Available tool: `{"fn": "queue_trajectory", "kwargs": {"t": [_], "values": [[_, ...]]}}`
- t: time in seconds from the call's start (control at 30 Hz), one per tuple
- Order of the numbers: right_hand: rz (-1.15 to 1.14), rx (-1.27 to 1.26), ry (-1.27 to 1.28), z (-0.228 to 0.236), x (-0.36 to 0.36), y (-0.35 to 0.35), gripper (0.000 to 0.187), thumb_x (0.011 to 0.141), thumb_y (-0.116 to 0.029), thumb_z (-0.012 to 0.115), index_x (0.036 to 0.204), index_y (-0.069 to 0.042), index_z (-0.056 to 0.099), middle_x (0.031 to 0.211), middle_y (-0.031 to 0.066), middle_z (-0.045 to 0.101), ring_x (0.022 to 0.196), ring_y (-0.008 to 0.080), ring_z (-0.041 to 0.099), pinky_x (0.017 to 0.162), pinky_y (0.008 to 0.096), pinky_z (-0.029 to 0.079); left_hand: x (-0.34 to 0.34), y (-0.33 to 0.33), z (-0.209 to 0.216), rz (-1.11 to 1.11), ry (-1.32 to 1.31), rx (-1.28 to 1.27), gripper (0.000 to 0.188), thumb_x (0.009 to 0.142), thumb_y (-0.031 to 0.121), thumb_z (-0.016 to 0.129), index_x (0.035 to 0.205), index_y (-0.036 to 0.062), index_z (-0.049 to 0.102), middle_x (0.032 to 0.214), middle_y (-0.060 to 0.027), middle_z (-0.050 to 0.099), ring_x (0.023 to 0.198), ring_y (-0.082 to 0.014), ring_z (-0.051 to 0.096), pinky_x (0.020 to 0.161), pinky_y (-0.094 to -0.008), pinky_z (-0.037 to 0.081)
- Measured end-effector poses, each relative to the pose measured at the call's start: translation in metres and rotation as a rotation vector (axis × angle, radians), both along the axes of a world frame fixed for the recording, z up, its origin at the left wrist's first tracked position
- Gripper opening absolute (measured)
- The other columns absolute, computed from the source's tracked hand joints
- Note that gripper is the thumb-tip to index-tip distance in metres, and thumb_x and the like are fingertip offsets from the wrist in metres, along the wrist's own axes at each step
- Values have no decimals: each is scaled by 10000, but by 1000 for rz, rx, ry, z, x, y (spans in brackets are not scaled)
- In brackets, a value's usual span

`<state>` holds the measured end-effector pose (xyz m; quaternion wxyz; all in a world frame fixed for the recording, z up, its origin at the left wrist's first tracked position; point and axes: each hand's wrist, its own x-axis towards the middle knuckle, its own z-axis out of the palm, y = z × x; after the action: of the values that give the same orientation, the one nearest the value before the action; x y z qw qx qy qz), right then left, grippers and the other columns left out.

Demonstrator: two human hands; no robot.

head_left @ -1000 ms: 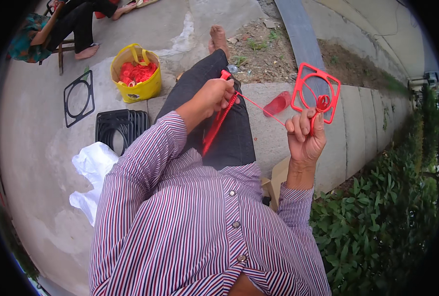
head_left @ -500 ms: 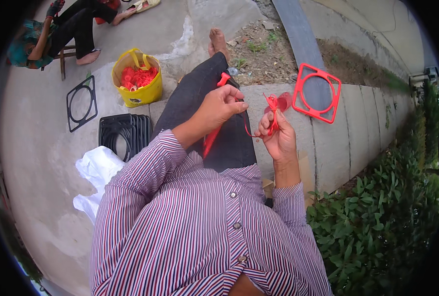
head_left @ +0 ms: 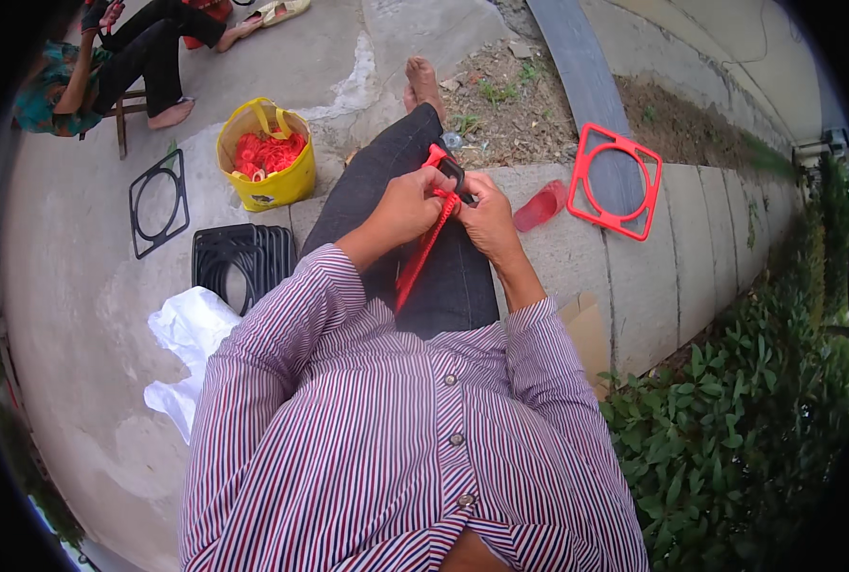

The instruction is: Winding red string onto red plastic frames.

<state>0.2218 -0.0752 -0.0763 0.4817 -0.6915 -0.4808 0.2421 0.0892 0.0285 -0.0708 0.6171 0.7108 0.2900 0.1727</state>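
Note:
Over my dark-trousered thigh, both hands have come together. My left hand (head_left: 407, 202) is closed, its thumb and fingertips pinching red cord (head_left: 447, 202). Just beside it my right hand (head_left: 489, 217) is also closed, fingers bent in around the same red cord; most of the bundle is hidden in its grip. Under the hands lies a frame on my lap, with a black curved part (head_left: 452, 172) and a red corner showing past the fingers. From there a red textured strip (head_left: 417, 265) slants down along the thigh.
A red square frame with a round opening (head_left: 649, 195) and a red slipper (head_left: 542, 206) lie on the right. Leftward stand a yellow bucket (head_left: 281, 187) of red cord bundles, stacked black frames (head_left: 270, 257), a single black frame (head_left: 134, 214) and white sheeting (head_left: 188, 329). Another person (head_left: 162, 48) sits beyond.
My right hand has moved left with the red cord bundle, from out beside the slipper to against my left hand. My left hand has shifted slightly left and down. The slipper is now uncovered.

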Motion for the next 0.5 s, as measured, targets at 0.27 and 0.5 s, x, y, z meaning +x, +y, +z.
{"fn": "queue_trajectory", "kwargs": {"t": [0.27,0.5], "values": [[-143,206,243,82,4,-32,169,832,-148,692,940,-20,670,1014,105,657,913,176,616,830,293,466,-12,-8,8,-86,-111,-426,153,875,33,596,1022,-1,567,884,-50,636,794,-87,599,723,-215,481],[280,-23,30,113,-45,-57,160,874,-156,651,896,-8,595,956,131,642,875,205,617,788,290,461,-10,-13,6,-104,-176,-468,146,889,53,593,1026,7,571,880,-37,635,799,-95,604,729,-219,482]]}}
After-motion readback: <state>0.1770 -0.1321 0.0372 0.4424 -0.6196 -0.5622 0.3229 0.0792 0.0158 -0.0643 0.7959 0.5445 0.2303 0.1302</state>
